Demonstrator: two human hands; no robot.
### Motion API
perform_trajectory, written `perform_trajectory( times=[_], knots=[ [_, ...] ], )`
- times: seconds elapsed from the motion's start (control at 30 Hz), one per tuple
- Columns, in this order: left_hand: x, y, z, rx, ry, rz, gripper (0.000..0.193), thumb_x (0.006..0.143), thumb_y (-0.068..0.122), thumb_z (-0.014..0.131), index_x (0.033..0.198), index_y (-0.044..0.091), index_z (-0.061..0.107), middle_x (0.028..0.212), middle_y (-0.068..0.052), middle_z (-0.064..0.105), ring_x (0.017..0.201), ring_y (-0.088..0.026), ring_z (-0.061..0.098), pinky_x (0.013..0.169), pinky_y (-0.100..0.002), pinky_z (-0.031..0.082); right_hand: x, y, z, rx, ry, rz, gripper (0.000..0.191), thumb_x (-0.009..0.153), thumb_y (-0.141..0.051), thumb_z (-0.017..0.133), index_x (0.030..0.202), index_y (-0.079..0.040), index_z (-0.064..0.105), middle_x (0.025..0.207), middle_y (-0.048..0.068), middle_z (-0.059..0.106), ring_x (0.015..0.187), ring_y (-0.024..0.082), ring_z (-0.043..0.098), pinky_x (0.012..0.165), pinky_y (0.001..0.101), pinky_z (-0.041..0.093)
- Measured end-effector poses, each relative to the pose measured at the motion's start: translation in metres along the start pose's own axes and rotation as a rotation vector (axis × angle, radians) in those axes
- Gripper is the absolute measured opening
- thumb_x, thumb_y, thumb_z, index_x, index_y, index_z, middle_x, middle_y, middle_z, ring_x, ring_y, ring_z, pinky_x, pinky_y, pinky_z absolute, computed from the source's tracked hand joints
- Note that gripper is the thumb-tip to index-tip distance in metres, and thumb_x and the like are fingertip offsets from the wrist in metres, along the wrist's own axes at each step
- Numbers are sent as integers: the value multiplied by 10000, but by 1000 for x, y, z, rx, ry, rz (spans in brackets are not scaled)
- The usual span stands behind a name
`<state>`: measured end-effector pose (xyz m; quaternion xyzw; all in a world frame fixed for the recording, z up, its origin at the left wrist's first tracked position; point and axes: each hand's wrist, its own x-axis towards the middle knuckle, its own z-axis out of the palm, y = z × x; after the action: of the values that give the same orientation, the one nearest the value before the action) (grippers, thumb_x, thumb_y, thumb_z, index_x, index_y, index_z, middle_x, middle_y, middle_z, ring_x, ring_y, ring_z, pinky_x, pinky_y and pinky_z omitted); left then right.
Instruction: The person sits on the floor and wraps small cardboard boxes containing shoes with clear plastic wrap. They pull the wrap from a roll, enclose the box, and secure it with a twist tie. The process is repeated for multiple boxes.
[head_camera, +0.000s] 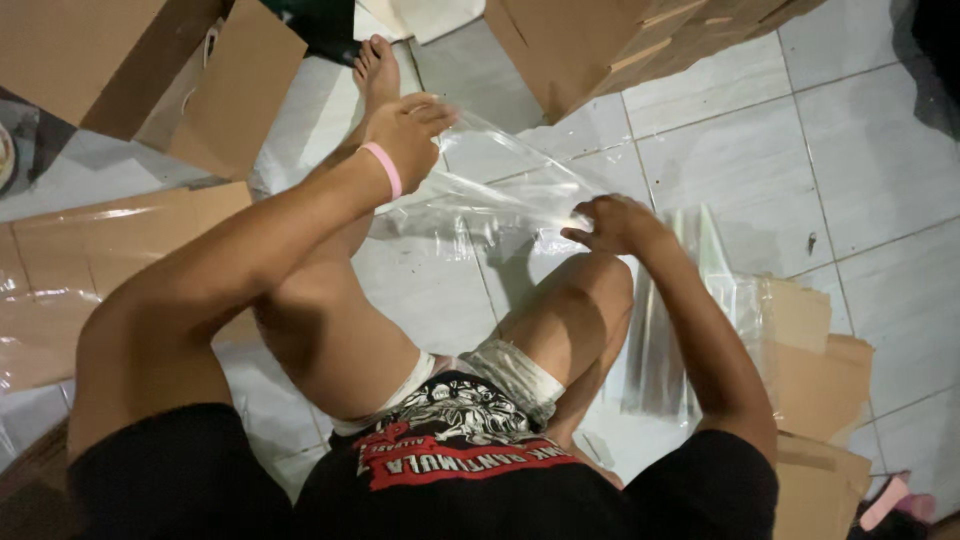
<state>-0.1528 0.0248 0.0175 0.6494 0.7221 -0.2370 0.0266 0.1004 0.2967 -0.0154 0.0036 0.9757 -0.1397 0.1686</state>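
I sit on a white tiled floor (860, 150) and hold a clear plastic bag (500, 185) up between both hands. My left hand (408, 135), with a pink band on the wrist, grips the bag's upper left edge. My right hand (615, 225) pinches its lower right corner above my bent knee. The bag is stretched and slightly crumpled between them.
A stack of clear plastic bags (680, 330) lies on flat cardboard (815, 365) to my right. Cardboard boxes (150, 70) stand at the upper left and another cardboard box (620, 45) at the top centre. A plastic-covered cardboard sheet (60, 270) lies on the left.
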Motion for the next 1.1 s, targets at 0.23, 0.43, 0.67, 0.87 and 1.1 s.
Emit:
perform_trajectory(
  times=[0.23,0.43,0.67,0.87,1.1],
  knots=[
    [8,-59,-9,-1192,-71,32,620,818,470,819,1310,112,704,1387,-95,691,1270,-254,635,1130,-371,475,30,14,32,523,429,-67,537,985,-507,641,1306,-82,573,1003,102,660,848,242,651,725,377,539],
    [89,-83,-99,-596,865,59,663,954,191,798,1543,113,505,1530,-217,469,1347,-419,505,1105,-489,446,134,48,-3,333,1070,149,1265,592,-368,1049,1470,103,271,1270,280,488,1092,403,535,912,497,501],
    [176,-82,-127,-466,996,62,746,967,330,819,1602,157,468,1600,-142,398,1446,-339,408,1198,-572,271,181,30,-15,631,1218,233,1045,661,-248,1085,1450,-52,430,1404,146,517,1264,323,569,1052,450,535],
    [181,-87,-117,-316,1031,63,566,967,418,804,1425,157,598,1509,-124,476,1451,-353,400,1225,-596,241,172,22,-10,903,1205,228,1048,670,-192,910,1458,73,271,1365,218,393,1254,358,497,1047,488,484],
    [121,-30,-125,-273,977,118,508,927,443,812,1319,173,636,1342,-111,611,1343,-312,527,1176,-597,314,119,3,34,706,1174,104,830,714,-285,824,1382,39,453,1318,230,466,1263,349,478,1072,481,419]
  ],
)
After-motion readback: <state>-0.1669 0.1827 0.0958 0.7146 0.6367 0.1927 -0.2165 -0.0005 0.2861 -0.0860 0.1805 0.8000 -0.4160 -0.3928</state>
